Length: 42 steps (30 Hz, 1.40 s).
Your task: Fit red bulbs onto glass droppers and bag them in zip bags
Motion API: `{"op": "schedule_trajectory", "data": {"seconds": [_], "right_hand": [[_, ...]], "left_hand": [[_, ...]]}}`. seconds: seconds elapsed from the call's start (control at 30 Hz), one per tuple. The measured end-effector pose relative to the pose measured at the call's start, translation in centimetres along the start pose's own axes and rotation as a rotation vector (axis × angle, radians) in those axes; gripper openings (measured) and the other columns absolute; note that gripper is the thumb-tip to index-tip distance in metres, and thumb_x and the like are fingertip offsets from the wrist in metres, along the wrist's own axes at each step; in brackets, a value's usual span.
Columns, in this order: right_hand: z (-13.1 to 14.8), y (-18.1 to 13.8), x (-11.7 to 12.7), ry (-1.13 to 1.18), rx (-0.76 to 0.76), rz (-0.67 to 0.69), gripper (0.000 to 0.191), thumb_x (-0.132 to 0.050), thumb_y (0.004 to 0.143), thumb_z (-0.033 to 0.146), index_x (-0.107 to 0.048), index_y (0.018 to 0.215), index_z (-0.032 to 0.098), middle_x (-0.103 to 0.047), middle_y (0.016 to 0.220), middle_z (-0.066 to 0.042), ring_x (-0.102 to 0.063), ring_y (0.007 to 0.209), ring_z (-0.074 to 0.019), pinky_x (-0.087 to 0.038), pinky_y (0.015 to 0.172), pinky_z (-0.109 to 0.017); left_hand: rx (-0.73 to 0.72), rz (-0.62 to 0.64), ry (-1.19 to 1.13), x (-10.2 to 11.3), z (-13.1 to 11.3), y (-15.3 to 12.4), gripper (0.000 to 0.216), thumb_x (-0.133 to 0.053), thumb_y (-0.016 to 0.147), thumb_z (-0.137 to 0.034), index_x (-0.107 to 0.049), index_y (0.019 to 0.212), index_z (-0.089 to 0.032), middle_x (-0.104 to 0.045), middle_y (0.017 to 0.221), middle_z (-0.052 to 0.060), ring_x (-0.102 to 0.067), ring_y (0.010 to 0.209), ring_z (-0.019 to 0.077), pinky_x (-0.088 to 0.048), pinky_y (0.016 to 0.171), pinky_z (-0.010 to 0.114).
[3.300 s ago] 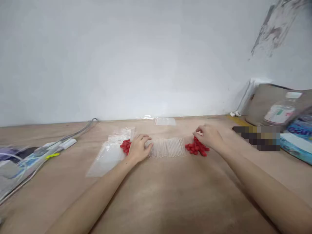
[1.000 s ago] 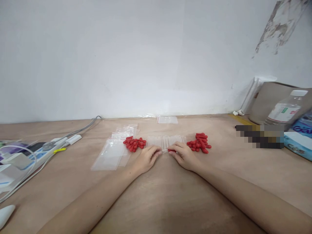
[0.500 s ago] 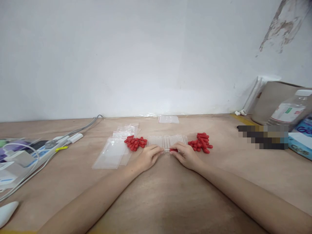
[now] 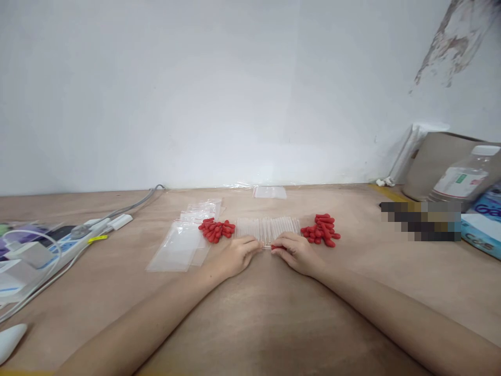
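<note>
On the wooden table (image 4: 250, 313) lies a row of small clear tubes (image 4: 268, 228), with a pile of red caps (image 4: 216, 230) at its left end and another pile of red caps (image 4: 321, 230) at its right end. My left hand (image 4: 233, 256) pinches one clear tube just in front of the row. Facing it, my right hand (image 4: 296, 253) pinches a red cap (image 4: 277, 247) against that tube's end. The fingertips of both hands nearly touch.
Several clear zip bags (image 4: 183, 243) lie left of the caps, one more zip bag (image 4: 269, 192) near the wall. A power strip with cables (image 4: 58, 245) sits at the far left. A cardboard box (image 4: 438, 162), a plastic bottle (image 4: 462, 177) and blue packs (image 4: 483, 222) crowd the right.
Since 3.3 s ago both hands left the ends of the tube row and met in front of it. Over the last second they barely move, keeping tube and cap together.
</note>
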State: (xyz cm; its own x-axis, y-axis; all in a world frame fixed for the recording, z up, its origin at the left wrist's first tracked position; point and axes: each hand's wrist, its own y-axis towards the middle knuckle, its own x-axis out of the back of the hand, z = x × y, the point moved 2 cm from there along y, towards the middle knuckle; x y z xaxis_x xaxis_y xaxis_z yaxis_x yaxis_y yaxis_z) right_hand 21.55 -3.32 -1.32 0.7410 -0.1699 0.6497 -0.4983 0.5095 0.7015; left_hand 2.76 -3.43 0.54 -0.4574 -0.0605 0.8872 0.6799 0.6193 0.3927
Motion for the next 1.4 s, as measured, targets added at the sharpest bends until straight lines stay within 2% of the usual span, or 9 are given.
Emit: {"op": "schedule_trajectory", "data": {"seconds": [0.13, 0.33, 0.5, 0.63, 0.8, 1.07, 1.4], "right_hand": [[0.0, 0.0, -0.2, -0.023, -0.004, 0.028, 0.012, -0.048, 0.084, 0.024, -0.059, 0.085, 0.019, -0.059, 0.075, -0.005, -0.055, 0.07, -0.0153, -0.046, 0.064, -0.028], [-0.2, 0.5, -0.2, -0.081, -0.016, 0.045, 0.012, -0.049, 0.084, 0.025, -0.058, 0.084, 0.018, -0.059, 0.076, -0.005, -0.053, 0.072, -0.0162, -0.043, 0.067, -0.03], [-1.0, 0.3, 0.8, -0.179, -0.043, 0.038, 0.013, -0.05, 0.083, 0.027, -0.06, 0.086, 0.019, -0.061, 0.078, -0.006, -0.052, 0.078, -0.018, -0.039, 0.071, -0.033], [-1.3, 0.1, 1.7, -0.222, -0.068, 0.06, 0.015, -0.052, 0.083, 0.029, -0.061, 0.086, 0.019, -0.062, 0.077, -0.005, -0.05, 0.076, -0.0175, -0.037, 0.071, -0.032], [-0.8, 0.2, 1.4, -0.275, -0.04, 0.117, 0.018, -0.047, 0.086, 0.028, -0.061, 0.082, 0.017, -0.062, 0.075, -0.005, -0.049, 0.077, -0.017, -0.033, 0.071, -0.032], [-0.3, -0.3, 1.1, -0.301, 0.051, 0.149, 0.021, -0.044, 0.087, 0.029, -0.059, 0.079, 0.016, -0.059, 0.07, -0.004, -0.048, 0.071, -0.0144, -0.027, 0.069, -0.031], [-0.1, 0.2, 0.8, -0.295, 0.099, 0.173, 0.023, -0.042, 0.087, 0.027, -0.058, 0.076, 0.015, -0.058, 0.068, -0.004, -0.049, 0.069, -0.0139, -0.029, 0.068, -0.031]], "left_hand": [[-0.018, -0.014, 0.047, -0.5, 0.1, -0.1, 0.026, -0.033, 0.09, -0.022, -0.059, 0.096, -0.021, -0.059, 0.082, 0.003, -0.056, 0.079, 0.0136, -0.043, 0.072, 0.024], [0.008, -0.039, 0.066, -1.0, 0.1, 0.2, 0.025, -0.034, 0.091, -0.024, -0.058, 0.092, -0.019, -0.059, 0.084, 0.003, -0.055, 0.078, 0.0133, -0.043, 0.071, 0.024], [0.046, -0.107, 0.093, -0.3, 0.2, 0.3, 0.024, -0.039, 0.09, -0.029, -0.058, 0.101, -0.018, -0.062, 0.09, 0.005, -0.057, 0.084, 0.0157, -0.045, 0.075, 0.026], [0.015, -0.137, 0.191, 0.6, -0.4, 0.2, 0.022, -0.042, 0.089, -0.027, -0.062, 0.094, -0.018, -0.063, 0.084, 0.004, -0.057, 0.079, 0.016, -0.045, 0.073, 0.027], [-0.048, -0.226, 0.213, 0.8, -0.8, 0.0, 0.017, -0.047, 0.086, -0.023, -0.063, 0.091, -0.016, -0.063, 0.079, 0.004, -0.055, 0.075, 0.0156, -0.045, 0.072, 0.028], [-0.142, -0.231, 0.221, 0.7, -0.7, -0.1, 0.017, -0.046, 0.087, -0.02, -0.062, 0.088, -0.016, -0.064, 0.076, 0.003, -0.055, 0.071, 0.0146, -0.045, 0.069, 0.028], [-0.159, -0.217, 0.274, 0.8, -1.4, 0.2, 0.017, -0.046, 0.086, -0.02, -0.063, 0.087, -0.015, -0.063, 0.069, 0.003, -0.056, 0.069, 0.0143, -0.045, 0.064, 0.025]]}}
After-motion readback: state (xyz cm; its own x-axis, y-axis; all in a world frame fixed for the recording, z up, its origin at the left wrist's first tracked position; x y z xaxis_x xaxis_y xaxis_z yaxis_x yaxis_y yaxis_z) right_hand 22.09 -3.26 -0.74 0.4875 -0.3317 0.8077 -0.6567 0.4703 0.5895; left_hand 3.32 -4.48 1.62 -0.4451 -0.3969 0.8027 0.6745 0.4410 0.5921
